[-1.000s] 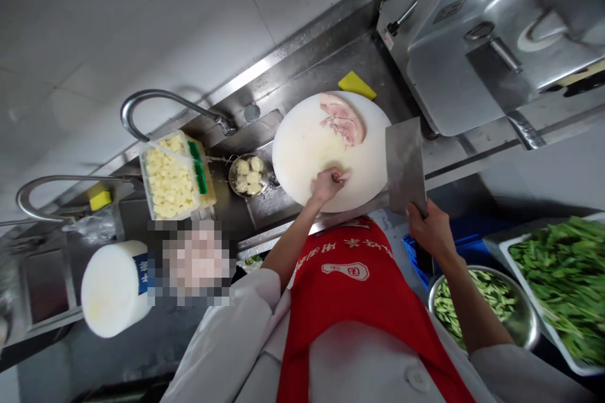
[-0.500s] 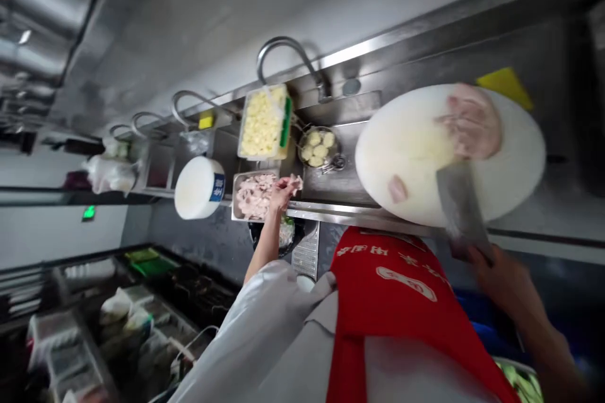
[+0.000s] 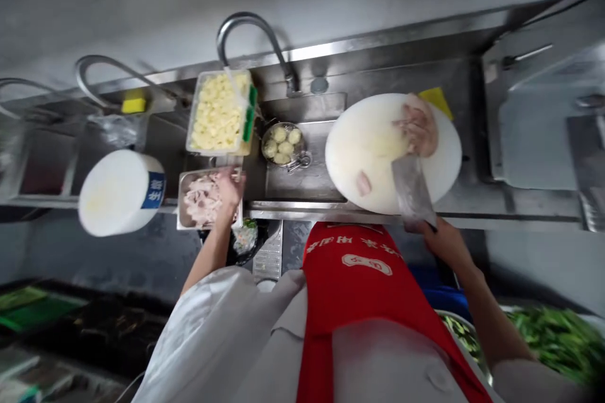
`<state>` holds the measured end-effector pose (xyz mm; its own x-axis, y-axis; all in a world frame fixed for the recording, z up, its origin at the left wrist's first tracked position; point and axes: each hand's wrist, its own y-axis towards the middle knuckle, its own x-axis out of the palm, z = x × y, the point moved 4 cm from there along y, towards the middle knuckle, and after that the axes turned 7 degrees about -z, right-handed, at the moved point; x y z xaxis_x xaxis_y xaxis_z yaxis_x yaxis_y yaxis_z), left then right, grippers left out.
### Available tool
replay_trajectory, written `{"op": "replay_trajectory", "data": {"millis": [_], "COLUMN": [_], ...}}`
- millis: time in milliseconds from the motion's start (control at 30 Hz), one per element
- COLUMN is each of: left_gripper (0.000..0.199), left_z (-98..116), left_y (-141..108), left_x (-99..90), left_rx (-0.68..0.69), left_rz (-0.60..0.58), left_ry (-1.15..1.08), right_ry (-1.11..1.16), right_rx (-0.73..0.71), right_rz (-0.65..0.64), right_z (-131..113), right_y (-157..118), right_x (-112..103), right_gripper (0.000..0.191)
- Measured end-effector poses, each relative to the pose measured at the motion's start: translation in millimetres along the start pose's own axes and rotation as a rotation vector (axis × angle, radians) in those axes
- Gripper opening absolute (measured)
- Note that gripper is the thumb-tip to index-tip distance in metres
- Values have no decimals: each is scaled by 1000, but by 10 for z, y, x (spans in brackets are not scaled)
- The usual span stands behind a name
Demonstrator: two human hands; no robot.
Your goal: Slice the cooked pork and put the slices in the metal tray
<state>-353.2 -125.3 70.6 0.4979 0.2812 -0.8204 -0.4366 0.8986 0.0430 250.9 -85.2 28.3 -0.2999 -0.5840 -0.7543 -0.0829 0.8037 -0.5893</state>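
Observation:
My left hand [image 3: 229,190] is over the right side of a metal tray [image 3: 181,219] of sliced pale meat [image 3: 202,199]; its fingers are blurred, and whether they hold meat is unclear. My right hand [image 3: 444,240] grips the handle of a cleaver [image 3: 411,189], whose blade lies over the front edge of a round white cutting board [image 3: 382,151]. On the board, a large piece of raw meat [image 3: 422,129] is at the upper right, beyond the blade. A small meat piece [image 3: 363,183] rests near the board's front left.
A tub of pale yellow cubes [image 3: 220,113] stands behind the tray, under a faucet [image 3: 250,17]. A bowl of pale round pieces [image 3: 282,143] sits in the sink. Left is a white round block [image 3: 116,192]; a yellow cloth [image 3: 437,102] lies behind the board.
The camera view has turned to the right, bringing more of the counter and some greens into sight. My left hand has moved back over the meat tray. My right hand still holds the cleaver.

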Motion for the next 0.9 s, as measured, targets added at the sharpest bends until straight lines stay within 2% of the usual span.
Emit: {"op": "replay_trajectory", "data": {"millis": [67,133,167,200,233,300,367,433,500,600,700,767,800,900], "left_gripper": [20,24,30,37,44,48,46,42,39,40,44,43,41,30], "left_z": [601,1266,1607,1899,2127,2416,2547,2608,2646,2680,2703,2686,2668,2596], "left_y": [-42,-133,-200,-262,-297,-303,-262,-243,-265,-383,-517,-552,-550,-514], "left_x": [677,1336,1637,1891,2100,2387,2544,2636,2709,2843,2990,3041,3040,2935], "left_rx": [235,440,627,795,903,997,948,812,586,177,-119,-192,-182,1], "left_rz": [-256,-447,-580,-694,-784,-912,-965,-972,-938,-882,-843,-770,-715,-555], "left_ry": [-82,-127,-126,-104,-62,11,20,-90,-328,-754,-994,-1006,-978,-762], "right_ry": [14,43,69,100,134,206,292,392,485,563,588,606,618,643], "right_rx": [47,65,66,63,61,67,83,115,146,158,147,152,153,151], "right_rz": [38,78,83,78,70,58,45,12,-21,-34,-51,-76,-89,-89], "right_z": [104,234,295,347,390,444,466,474,480,498,525,545,552,572], "right_y": [26,40,44,45,44,37,24,11,1,2,21,34,39,45], "right_x": [-6,4,22,49,82,157,240,331,416,510,577,614,630,656], "right_gripper": [37,40,40,41,40,39,37,36,35,35,36,35,35,35]}}
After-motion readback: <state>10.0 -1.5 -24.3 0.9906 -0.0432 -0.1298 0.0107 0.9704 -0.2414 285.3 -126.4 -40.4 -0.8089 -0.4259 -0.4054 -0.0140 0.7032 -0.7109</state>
